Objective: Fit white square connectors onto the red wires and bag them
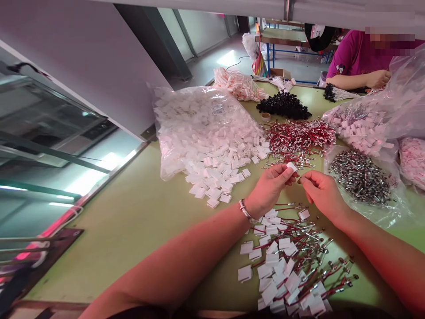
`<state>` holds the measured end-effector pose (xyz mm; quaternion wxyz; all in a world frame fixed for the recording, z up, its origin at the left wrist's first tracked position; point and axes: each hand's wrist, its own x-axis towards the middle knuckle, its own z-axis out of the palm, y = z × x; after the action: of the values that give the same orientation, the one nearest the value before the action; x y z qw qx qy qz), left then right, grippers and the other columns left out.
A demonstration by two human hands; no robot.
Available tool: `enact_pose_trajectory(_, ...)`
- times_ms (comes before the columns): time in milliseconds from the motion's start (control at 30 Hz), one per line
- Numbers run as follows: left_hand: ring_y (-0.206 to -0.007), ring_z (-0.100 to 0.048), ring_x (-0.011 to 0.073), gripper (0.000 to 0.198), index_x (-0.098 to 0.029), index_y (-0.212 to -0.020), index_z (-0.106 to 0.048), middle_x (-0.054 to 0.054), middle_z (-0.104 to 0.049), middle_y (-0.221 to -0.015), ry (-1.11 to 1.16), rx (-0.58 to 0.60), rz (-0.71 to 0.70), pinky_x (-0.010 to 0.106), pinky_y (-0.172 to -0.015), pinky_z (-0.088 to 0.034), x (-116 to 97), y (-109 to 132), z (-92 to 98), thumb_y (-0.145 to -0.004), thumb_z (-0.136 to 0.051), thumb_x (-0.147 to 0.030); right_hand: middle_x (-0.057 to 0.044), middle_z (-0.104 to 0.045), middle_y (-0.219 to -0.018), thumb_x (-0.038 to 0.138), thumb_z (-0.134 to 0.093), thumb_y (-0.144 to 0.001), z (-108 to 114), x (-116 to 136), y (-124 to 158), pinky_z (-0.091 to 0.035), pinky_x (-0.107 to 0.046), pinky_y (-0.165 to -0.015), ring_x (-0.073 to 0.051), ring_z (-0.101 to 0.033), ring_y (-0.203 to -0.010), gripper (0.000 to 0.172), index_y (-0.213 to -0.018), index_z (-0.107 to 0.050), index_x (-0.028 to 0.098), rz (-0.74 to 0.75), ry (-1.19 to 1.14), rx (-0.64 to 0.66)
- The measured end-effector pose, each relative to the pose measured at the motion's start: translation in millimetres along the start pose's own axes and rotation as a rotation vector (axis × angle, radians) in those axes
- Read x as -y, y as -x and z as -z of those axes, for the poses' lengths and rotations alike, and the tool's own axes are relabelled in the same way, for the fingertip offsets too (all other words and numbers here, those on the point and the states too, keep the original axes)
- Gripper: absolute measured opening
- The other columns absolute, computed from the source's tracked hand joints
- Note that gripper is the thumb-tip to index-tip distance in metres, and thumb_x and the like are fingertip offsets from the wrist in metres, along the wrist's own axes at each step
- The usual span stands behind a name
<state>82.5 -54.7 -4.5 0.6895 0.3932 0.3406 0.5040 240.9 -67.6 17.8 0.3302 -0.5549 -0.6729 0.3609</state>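
White, red and black over your pale green table (116, 221)
Your wire heap (300, 137) is red flecked with silver. Left of it, you have white housings (219, 166) in a clear bag (166, 159); behind it, a black pile (283, 106); right of it, grey-silver metal pieces (361, 175). In front of it, the piece (291, 167) in your left hand (270, 184) is white, as are the blocks (279, 266) nearer you, with red leads (288, 220).

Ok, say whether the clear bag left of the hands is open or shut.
Open: loose white pieces spill from the front of the clear bag onto the green tabletop.
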Motion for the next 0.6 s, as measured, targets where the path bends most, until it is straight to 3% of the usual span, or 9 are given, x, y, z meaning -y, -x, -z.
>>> enact_pose_trajectory(100,-0.071,-0.051,0.0114,0.021,-0.015,-0.082,-0.063,0.002,-0.061,-0.079,-0.048,0.043,0.021,0.027,-0.071,-0.039,-3,-1,1.8,-0.078,-0.069,-0.035,0.006,-0.045,-0.045,0.032,-0.050,-0.082,4,-3,-2,-0.031,-0.024,-0.045,-0.010,-0.039,-0.042,0.022,-0.063,-0.053,0.021,0.063,0.122,-0.088)
enact_pose_trajectory(267,-0.068,-0.051,0.0108,0.018,-0.016,-0.081,-0.064,0.001,-0.060,-0.074,-0.156,0.062,0.022,0.025,-0.065,-0.038,-7,-2,3.9,-0.076,-0.069,-0.033,0.002,-0.051,-0.049,0.027,-0.048,-0.084,3,-14,-4,-0.026,-0.028,-0.050,-0.011,-0.039,-0.044,0.022,-0.065,-0.057,0.020,0.303,0.560,-0.218)
enact_pose_trajectory(467,-0.058,-0.045,0.0100,0.027,-0.017,-0.072,-0.063,-0.001,-0.057,-0.064,-0.415,-0.030,0.007,0.027,-0.059,-0.036,-7,-2,6.1,-0.081,-0.064,-0.043,-0.001,-0.058,-0.054,0.029,-0.042,-0.092,4,-19,-4,-0.023,-0.028,-0.049,-0.012,-0.044,-0.046,0.027,-0.076,-0.062,0.019,0.411,0.714,-0.137)
enact_pose_trajectory(600,-0.055,-0.043,0.0096,0.032,-0.017,-0.063,-0.061,-0.001,-0.055,-0.060,-0.544,0.074,0.045,0.026,-0.056,-0.035,-10,-3,10.9,-0.081,-0.064,-0.044,-0.004,-0.062,-0.062,0.029,-0.035,-0.096,8,-21,-7,-0.023,-0.029,-0.051,-0.014,-0.048,-0.053,0.034,-0.078,-0.062,0.020,0.518,0.758,-0.046)
